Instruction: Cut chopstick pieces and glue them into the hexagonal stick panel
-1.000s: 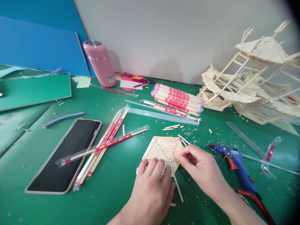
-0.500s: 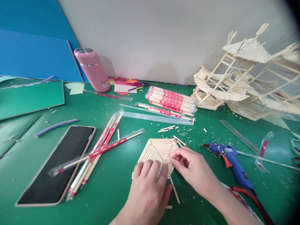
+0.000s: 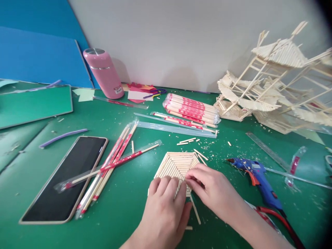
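Note:
A six-sided panel of thin wooden sticks (image 3: pixel 178 160), laid in nested rows, rests on the green table in front of me. My left hand (image 3: pixel 166 204) holds its near left part down, with bent fingers over the sticks and the thumb to the right. At the panel's right side, my right hand (image 3: pixel 211 185) has thumb and forefinger pinched together close above its middle; whatever is between the fingertips is hidden. One loose stick (image 3: pixel 195 210) pokes out below the panel, and short sticks (image 3: pixel 201 154) lie at its upper right corner.
A blue glue gun (image 3: pixel 259 180) lies at right, near red-handled pliers (image 3: pixel 272 216). Left are a phone (image 3: pixel 64 180) and wrapped chopsticks (image 3: pixel 111 166). Behind stand a chopstick bundle (image 3: pixel 192 109), pink flask (image 3: pixel 105 74) and a stick-built model (image 3: pixel 259 83).
My right hand's fingertips have shifted slightly left, toward the panel's middle. My left hand keeps its place on the panel. The whole view has shifted a little.

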The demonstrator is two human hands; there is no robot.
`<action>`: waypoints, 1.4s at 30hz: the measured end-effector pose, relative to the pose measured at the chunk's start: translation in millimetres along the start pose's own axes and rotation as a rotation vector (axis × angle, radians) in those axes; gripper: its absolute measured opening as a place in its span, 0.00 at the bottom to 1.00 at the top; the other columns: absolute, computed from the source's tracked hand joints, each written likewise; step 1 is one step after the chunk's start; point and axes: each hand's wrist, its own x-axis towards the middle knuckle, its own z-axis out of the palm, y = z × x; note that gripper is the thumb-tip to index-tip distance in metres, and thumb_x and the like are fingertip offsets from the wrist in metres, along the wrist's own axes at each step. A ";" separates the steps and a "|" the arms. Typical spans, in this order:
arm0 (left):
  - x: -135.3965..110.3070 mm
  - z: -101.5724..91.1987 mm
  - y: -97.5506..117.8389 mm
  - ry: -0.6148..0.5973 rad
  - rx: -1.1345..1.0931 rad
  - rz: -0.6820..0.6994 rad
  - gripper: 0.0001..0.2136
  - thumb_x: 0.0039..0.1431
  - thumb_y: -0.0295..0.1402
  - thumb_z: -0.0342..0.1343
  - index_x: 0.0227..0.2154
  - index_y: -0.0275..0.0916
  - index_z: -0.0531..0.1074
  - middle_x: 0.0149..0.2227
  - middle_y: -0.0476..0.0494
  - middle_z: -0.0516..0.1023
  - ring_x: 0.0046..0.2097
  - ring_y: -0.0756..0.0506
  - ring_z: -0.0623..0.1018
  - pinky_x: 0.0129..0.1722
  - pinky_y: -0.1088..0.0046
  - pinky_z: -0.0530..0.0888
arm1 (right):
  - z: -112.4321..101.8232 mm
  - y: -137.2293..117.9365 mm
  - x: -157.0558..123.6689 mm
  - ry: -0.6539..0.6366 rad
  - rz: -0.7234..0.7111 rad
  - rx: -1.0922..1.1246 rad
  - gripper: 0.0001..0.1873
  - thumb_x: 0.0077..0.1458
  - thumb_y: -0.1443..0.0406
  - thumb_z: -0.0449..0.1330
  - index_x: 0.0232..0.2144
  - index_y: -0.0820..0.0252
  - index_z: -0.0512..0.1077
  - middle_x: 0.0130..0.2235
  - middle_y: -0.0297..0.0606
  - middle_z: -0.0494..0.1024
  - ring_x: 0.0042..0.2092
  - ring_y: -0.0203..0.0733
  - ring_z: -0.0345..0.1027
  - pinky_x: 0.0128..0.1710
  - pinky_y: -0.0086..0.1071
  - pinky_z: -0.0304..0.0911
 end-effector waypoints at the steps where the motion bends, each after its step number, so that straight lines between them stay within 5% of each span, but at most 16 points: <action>1: 0.2 -0.6 0.2 -0.013 0.003 -0.001 0.11 0.57 0.30 0.45 0.41 0.39 0.67 0.36 0.42 0.70 0.37 0.41 0.67 0.39 0.58 0.63 | 0.1 0.4 0.2 -0.003 -0.006 -0.007 0.07 0.58 0.68 0.50 0.31 0.55 0.68 0.33 0.32 0.69 0.33 0.36 0.64 0.35 0.31 0.59; 16: 0.9 -3.8 1.8 -0.096 0.010 -0.019 0.13 0.56 0.30 0.46 0.44 0.39 0.67 0.38 0.42 0.70 0.39 0.41 0.66 0.40 0.56 0.63 | -2.6 -2.8 3.1 -0.049 0.001 -0.071 0.09 0.59 0.68 0.48 0.31 0.56 0.67 0.32 0.33 0.69 0.33 0.37 0.63 0.33 0.33 0.59; 42: 0.8 -1.5 1.5 -0.071 0.019 -0.030 0.13 0.55 0.30 0.46 0.43 0.39 0.67 0.37 0.42 0.71 0.39 0.41 0.66 0.40 0.56 0.63 | -0.3 -3.4 -0.9 0.005 0.055 0.038 0.07 0.55 0.71 0.51 0.31 0.56 0.67 0.33 0.33 0.70 0.34 0.37 0.64 0.34 0.32 0.62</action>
